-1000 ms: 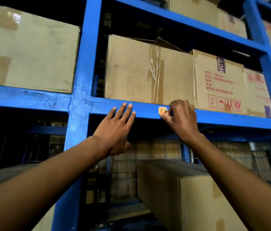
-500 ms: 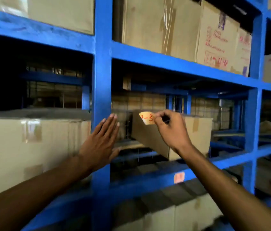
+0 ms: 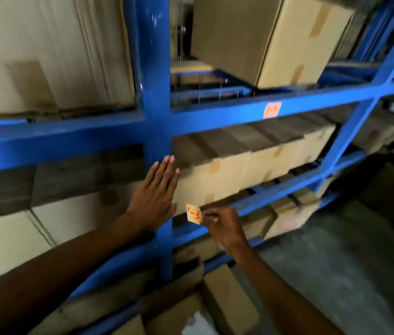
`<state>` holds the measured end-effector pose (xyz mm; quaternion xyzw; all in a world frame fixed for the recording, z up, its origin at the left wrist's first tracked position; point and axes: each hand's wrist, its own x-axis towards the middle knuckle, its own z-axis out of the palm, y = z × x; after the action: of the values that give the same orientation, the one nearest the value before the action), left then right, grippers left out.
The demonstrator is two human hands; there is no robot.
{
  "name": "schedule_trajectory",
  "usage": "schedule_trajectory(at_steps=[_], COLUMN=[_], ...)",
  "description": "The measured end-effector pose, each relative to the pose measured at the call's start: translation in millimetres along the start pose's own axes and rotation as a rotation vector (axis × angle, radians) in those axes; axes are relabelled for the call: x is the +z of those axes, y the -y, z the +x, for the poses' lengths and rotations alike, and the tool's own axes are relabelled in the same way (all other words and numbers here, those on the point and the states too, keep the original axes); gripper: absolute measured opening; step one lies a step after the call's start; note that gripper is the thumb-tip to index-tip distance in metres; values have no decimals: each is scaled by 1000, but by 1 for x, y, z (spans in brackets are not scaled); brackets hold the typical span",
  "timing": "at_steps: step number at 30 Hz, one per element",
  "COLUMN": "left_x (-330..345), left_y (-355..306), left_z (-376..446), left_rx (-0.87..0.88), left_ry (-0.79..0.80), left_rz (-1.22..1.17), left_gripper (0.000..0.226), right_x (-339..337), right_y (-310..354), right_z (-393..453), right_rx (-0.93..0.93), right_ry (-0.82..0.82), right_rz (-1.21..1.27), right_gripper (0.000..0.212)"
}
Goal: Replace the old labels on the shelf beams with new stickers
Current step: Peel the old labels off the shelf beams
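Observation:
My right hand (image 3: 223, 227) pinches a small pale orange label (image 3: 194, 214) with red writing, held in the air in front of a low blue beam (image 3: 275, 194). My left hand (image 3: 156, 195) is flat with fingers together and extended, beside the blue upright post (image 3: 155, 93). Another orange label (image 3: 272, 110) is stuck on the higher blue beam (image 3: 215, 117), up and to the right of both hands.
Cardboard boxes (image 3: 251, 175) fill the shelf levels, with larger boxes (image 3: 263, 37) above and more boxes (image 3: 227, 308) on the floor level below. A grey concrete floor (image 3: 348, 274) lies to the right. Diagonal blue frame bars (image 3: 360, 117) stand at the right.
My right hand peeled the orange label off the upper beam and carried it downward. My view dropped to lower shelves. My left hand came off the beam and lowered alongside the post.

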<state>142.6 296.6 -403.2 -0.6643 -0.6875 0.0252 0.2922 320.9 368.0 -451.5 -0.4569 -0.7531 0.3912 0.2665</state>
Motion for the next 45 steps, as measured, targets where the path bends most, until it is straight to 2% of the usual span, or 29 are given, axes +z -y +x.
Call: schedule_trajectory(at_steps=[6,8,10,14,17,22,25,29,30,34,37,41,45], left_x=[34,37,39,47,47,45,37,8,0,-42,-75,-82,-76], left_y=[-17,-18,-18,-15,-13,-12,-14,-19,-19,-12,-2,11,10], left_z=[-17,-16,-15,-18,-17,-17,-17,-2,6,52,92,126,131], left_rx=[29,30,47,74,82,113,107,92,91,99,71,13,-15], left_ry=[125,118,91,98,94,145,189,266,234,-107,-207,-155,-64], left_rz=[97,132,184,271,279,292,257,49,-7,-69,7,73,-16], left_gripper=[76,76,78,83,84,86,85,81,79,71,75,81,102], right_x=[39,45,49,56,58,52,41,8,-3,-64,-112,-165,-196], right_y=[-68,-79,-87,-100,-110,-113,-102,-74,-64,-18,26,57,61], right_z=[-32,-39,-42,-40,-39,-39,-37,-21,-13,30,66,108,147], right_rx=[229,293,343,358,381,414,384,298,266,80,-77,-178,-182], right_ry=[107,131,178,340,331,324,246,94,49,-201,-423,-577,-644], right_rz=[45,118,180,112,87,83,78,42,28,-1,-63,-68,-88], right_gripper=[3,20,23,18,11,13,11,14,14,17,24,26,27])
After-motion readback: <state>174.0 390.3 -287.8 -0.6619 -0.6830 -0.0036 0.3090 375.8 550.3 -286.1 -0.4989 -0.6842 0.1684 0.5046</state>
